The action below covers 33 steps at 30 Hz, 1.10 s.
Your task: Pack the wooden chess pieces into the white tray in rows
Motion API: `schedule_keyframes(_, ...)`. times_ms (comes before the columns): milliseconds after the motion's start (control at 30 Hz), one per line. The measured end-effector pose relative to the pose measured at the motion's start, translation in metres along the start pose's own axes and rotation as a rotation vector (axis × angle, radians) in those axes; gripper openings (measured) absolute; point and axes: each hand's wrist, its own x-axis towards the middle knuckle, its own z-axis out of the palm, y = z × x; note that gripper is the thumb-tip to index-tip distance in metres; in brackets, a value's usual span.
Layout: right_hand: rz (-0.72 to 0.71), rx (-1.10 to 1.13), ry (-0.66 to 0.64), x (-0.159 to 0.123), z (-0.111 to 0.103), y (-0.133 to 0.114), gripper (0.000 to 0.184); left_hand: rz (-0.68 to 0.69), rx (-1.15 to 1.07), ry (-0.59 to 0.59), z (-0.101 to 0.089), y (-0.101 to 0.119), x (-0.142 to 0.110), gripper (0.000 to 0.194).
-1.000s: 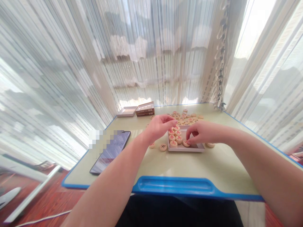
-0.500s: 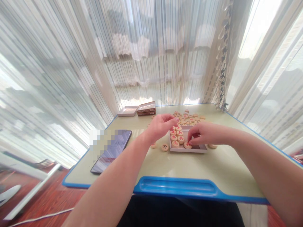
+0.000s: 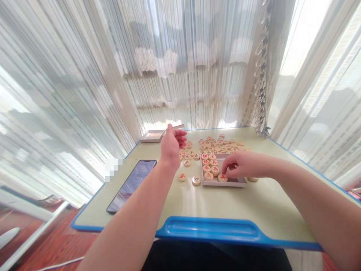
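My right hand (image 3: 239,164) reaches into a shallow box tray (image 3: 239,184), fingers bent in a pinch at a Chinese chess piece (image 3: 222,178) with a red character. That piece lies at the tray's near side. Left of it, two columns of red-lettered pieces (image 3: 214,171) fill the tray's left part. My left hand (image 3: 172,147) is raised over the table's left middle, thumb up and fingers loosely curled and apart, with nothing seen in it. Two loose pieces, one red-lettered (image 3: 182,177) and one black-lettered (image 3: 196,181), lie left of the tray.
Many more pieces (image 3: 217,145) spread behind the tray, a few stacked. A phone (image 3: 131,187) lies on the table (image 3: 254,210) at left. At the back left is an open box lid (image 3: 152,136), beside boxes partly hidden by my left hand. A blue trough (image 3: 211,229) edges the front.
My left hand has moved left and up, away from the tray, uncovering the far pieces in its columns. My right hand stays at the same piece in the tray. The view has shifted slightly.
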Motion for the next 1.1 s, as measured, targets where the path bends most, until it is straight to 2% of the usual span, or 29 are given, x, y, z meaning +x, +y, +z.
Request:
schedule_keyframes(100, 0.006, -0.002, -0.002, 0.0, 0.001, 0.0, 0.021, 0.033, 0.12, 0.064, -0.004, 0.002, 0.004, 0.045)
schedule_keyframes(167, 0.001, -0.002, -0.004, 0.001, 0.001, 0.0, 0.021, 0.102, 0.359, 0.059, -0.005, -0.001, 0.003, 0.039)
schedule_keyframes(233, -0.009, -0.001, -0.01, 0.001, 0.002, 0.0, 0.021, 0.248, 0.7, 0.035, -0.005, -0.006, 0.0, 0.033)
schedule_keyframes(333, -0.012, -0.006, -0.007, 0.003, 0.003, 0.0, 0.022, 0.467, 1.169, -0.056, -0.003, -0.016, -0.007, 0.031)
schedule_keyframes(433, -0.019, -0.009, 0.0, 0.004, 0.004, 0.0, 0.022, 0.495, 1.382, -0.215, 0.0, -0.023, -0.013, 0.031)
schedule_keyframes(567, -0.029, -0.012, -0.006, 0.004, 0.004, 0.0, 0.024, 0.476, 1.465, -0.32, 0.001, -0.025, -0.015, 0.029)
schedule_keyframes(1100, -0.012, -0.06, 0.041, 0.005, 0.005, -0.003, 0.025, 0.464, 1.502, -0.336, -0.001, -0.026, -0.013, 0.031)
